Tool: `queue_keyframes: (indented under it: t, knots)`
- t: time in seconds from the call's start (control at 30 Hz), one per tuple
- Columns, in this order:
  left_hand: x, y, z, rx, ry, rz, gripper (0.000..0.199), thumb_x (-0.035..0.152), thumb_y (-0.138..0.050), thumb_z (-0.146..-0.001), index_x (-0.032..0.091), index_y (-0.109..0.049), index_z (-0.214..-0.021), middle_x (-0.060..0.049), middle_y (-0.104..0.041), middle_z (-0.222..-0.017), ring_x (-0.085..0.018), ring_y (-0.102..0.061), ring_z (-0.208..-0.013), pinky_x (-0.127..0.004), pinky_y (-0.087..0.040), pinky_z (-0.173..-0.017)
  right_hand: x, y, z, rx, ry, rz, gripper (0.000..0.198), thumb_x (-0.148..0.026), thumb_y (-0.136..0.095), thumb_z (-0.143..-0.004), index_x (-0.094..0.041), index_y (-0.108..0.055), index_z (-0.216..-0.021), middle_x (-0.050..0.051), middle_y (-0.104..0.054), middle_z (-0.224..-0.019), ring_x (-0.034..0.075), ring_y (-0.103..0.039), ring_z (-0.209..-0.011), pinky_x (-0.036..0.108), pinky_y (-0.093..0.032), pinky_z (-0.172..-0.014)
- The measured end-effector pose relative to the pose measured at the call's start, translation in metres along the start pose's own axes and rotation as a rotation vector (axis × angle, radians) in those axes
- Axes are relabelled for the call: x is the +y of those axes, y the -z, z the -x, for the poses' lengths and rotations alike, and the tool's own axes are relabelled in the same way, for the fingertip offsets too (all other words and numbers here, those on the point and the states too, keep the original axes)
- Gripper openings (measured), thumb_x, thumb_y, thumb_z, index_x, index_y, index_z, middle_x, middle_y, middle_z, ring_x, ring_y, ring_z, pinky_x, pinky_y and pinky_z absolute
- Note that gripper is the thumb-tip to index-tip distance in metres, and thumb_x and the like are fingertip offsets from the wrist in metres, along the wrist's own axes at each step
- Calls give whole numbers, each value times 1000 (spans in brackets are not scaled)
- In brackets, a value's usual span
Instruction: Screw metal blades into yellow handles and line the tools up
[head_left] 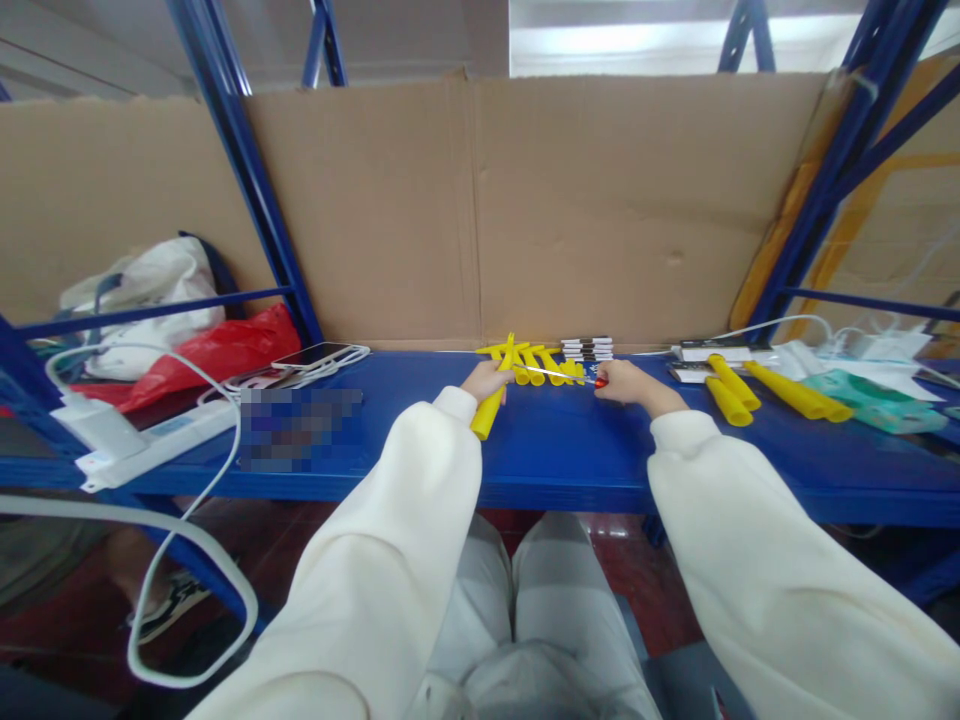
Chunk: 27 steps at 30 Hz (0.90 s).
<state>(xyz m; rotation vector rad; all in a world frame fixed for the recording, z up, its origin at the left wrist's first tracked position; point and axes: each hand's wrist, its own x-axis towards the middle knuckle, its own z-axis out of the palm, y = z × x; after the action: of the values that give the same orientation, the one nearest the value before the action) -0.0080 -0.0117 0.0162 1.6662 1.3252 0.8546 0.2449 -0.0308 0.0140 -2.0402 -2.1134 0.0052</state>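
My left hand is closed around a yellow tapered tube. Its wide end points down toward me, and its narrow end sticks up past my fingers. My right hand grips a red-handled tool with a long, thin metal shaft; its exact kind is too small to tell. The shaft points left, and its tip is close to the tube at my left hand. Just behind the shaft lies a row of several similar yellow tubes. Small black-and-white pieces are stacked beside that row.
Blue shelf table with a cardboard wall behind. On the left are a power strip, white cables, a red bag and a blurred-out object. More yellow tubes and a green plastic packet lie at right.
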Motion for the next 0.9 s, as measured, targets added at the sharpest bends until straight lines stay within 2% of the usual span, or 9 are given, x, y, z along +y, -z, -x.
queue_keyframes:
  t: [0.1, 0.2, 0.33, 0.5, 0.67, 0.9]
  knots:
    - [0, 0, 0, 2, -2, -5, 22, 10, -53, -79, 9, -68, -95, 5, -45, -36, -15, -48, -38, -22, -40, -44, 1, 0, -2, 42, 37, 34, 10, -16, -65, -72, -17, -70, -81, 6, -73, -78, 17, -64, -71, 22, -43, -62]
    - [0, 0, 0, 7, 0, -4, 24, 10, -52, -79, 9, -68, -97, 5, -45, -36, -15, -47, -38, -22, -41, -45, 1, -1, -2, 21, 21, 34, 13, -18, -63, -75, -17, -72, -84, 7, -74, -83, 18, -66, -75, 23, -44, -64]
    - [0, 0, 0, 9, -4, -6, 23, 10, -52, -80, 10, -67, -96, 6, -45, -36, -14, -46, -37, -22, -40, -45, -1, -1, -1, 16, 40, 56, 13, -17, -63, -74, -16, -72, -84, 7, -74, -79, 18, -66, -73, 23, -44, -63]
    - [-1, 0, -1, 9, -11, -6, 20, 10, -53, -80, 11, -68, -93, 5, -45, -37, -14, -47, -38, -23, -41, -47, -2, 0, -1, -20, -27, 16, 11, -18, -64, -75, -16, -71, -84, 4, -69, -67, 16, -64, -59, 24, -43, -58]
    - [0, 0, 1, 3, -1, -7, 19, 10, -53, -80, 11, -67, -93, 6, -45, -36, -14, -46, -38, -23, -41, -46, -2, 0, -2, 34, 5, 57, 10, -18, -65, -73, -17, -69, -82, 8, -73, -82, 19, -67, -75, 24, -43, -63]
    - [-1, 0, -1, 1, -7, 5, 16, 10, -54, -79, 12, -67, -89, 6, -45, -37, -14, -47, -37, -23, -41, -46, -2, 1, -1, 13, -6, 87, 6, -22, -64, -75, -19, -67, -80, 6, -72, -83, 19, -65, -75, 25, -40, -61]
